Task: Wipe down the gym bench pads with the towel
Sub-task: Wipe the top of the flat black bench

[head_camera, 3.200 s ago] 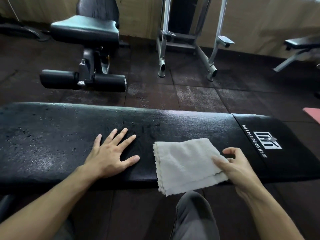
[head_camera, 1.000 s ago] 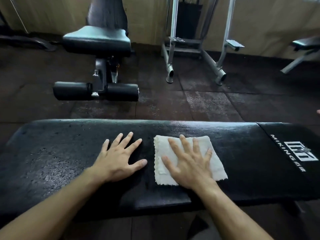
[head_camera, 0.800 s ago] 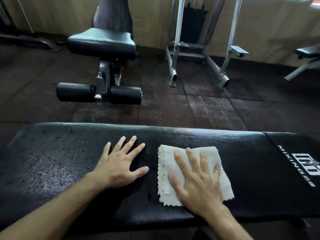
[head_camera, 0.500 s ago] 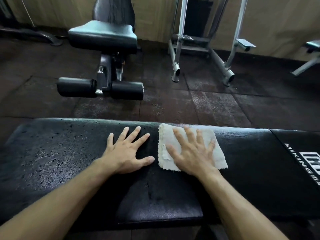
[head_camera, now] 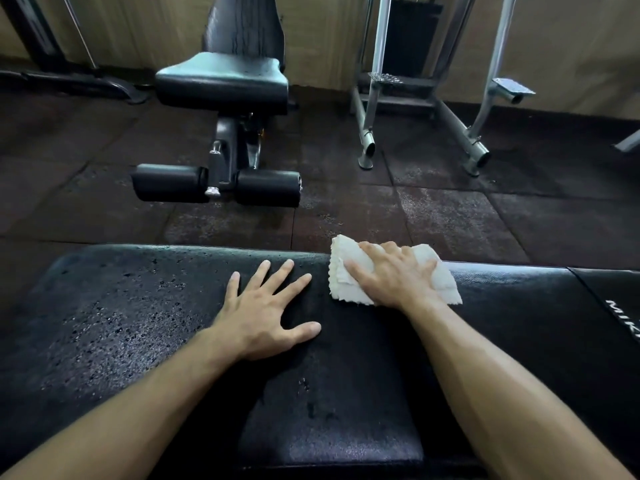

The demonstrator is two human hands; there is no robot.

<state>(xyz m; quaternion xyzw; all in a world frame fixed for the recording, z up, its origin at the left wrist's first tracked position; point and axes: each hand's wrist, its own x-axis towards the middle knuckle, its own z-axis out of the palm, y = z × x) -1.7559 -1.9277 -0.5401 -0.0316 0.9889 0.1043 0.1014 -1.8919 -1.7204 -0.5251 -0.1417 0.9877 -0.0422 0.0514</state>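
The black bench pad stretches across the lower part of the view, its surface pitted and flecked on the left side and smoother and glossier toward the right, where part of a white printed logo shows near the frame edge.

The white towel lies at the far edge of the bench pad, folded and bunched, with its far corner lapping over that edge and its scalloped hem facing the left hand. The right hand rests on top of the towel, palm down; its fingers bend over the far edge of the bench pad with the cloth under them, pressing the towel to the pad. Whether the fingertips actually gather the cloth cannot be told from this angle.

The left hand lies flat on the bench pad just beside the towel, fingers spread and straight, thumb pointing toward the towel; it holds nothing and does not touch the cloth. Both forearms reach in from the near side of the bench pad.

Beyond the bench pad, on the dark rubber floor tiles, stands an adjustable bench with a grey-black seat, upright backrest and two black foam rollers at its foot. To its right stands a grey metal frame against the beige wall.
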